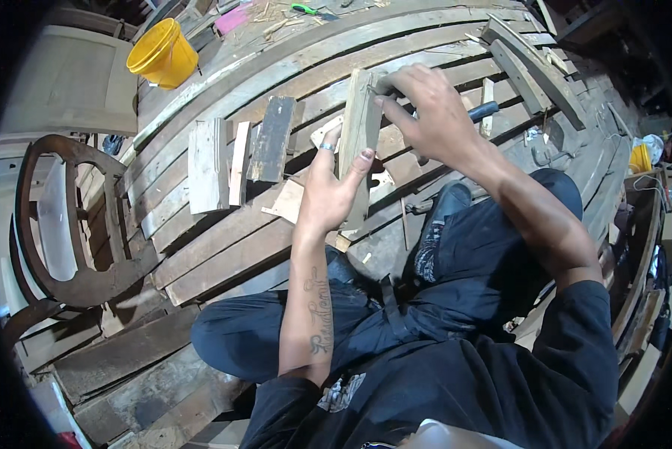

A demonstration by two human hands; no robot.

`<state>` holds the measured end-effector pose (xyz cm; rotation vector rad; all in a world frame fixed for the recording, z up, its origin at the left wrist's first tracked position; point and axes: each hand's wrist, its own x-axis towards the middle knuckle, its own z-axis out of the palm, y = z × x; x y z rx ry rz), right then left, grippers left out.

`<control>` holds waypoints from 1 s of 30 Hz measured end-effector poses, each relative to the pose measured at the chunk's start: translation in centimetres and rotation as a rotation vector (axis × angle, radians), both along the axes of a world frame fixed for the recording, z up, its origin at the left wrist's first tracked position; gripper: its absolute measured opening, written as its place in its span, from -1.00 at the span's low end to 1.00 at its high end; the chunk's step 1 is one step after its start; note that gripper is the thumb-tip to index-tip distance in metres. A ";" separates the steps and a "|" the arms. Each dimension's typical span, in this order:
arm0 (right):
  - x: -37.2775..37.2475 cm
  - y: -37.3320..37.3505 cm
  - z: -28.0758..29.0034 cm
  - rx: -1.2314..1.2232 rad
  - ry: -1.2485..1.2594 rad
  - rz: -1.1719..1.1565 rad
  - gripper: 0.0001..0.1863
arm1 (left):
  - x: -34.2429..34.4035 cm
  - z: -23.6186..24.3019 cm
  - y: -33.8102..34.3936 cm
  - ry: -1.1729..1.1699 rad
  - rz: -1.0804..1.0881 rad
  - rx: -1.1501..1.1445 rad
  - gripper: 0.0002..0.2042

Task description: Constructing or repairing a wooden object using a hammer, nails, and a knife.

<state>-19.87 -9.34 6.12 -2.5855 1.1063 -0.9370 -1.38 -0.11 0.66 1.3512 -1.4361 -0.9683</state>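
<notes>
Sitting with folded legs on a platform of wooden slats (216,258), a person (440,359) in dark clothes works by hand in a cluttered workshop. To the left rests a curved wooden chair frame (72,283); past it, at the far edge of the slats, stands a yellow bucket (164,56).

Squarely in front of the worker, above the slats, is a long wooden block (357,123). Its long axis runs almost straight away from the body, one end toward the boots, the other pointing to the far side, across the run of the boards.

The left hand (327,187) reaches up from a tattooed forearm and grasps the block near its middle, thumb along the right edge, ringed finger on the left side. The right hand (424,105) comes in from the right, wrist bent and fingers curled, thumb and fingertips close together at the far end; I cannot tell whether they pinch anything.

Left of the block lie a dark board (274,138) and a pale board (207,168). Just beyond the right wrist shows a blue handle (484,111).
</notes>
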 end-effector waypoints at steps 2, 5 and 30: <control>-0.4 -0.6 0.5 -0.204 0.202 -0.048 -0.80 | 0.0 0.1 0.2 0.200 -0.047 0.157 -0.39; -1.3 -2.0 0.7 -0.392 0.227 -0.030 -0.82 | -0.3 0.5 0.4 0.396 -0.083 0.295 -0.39; 0.5 1.5 -0.1 0.244 0.160 0.168 -0.70 | -1.6 -1.5 -0.3 0.145 0.124 0.011 -0.41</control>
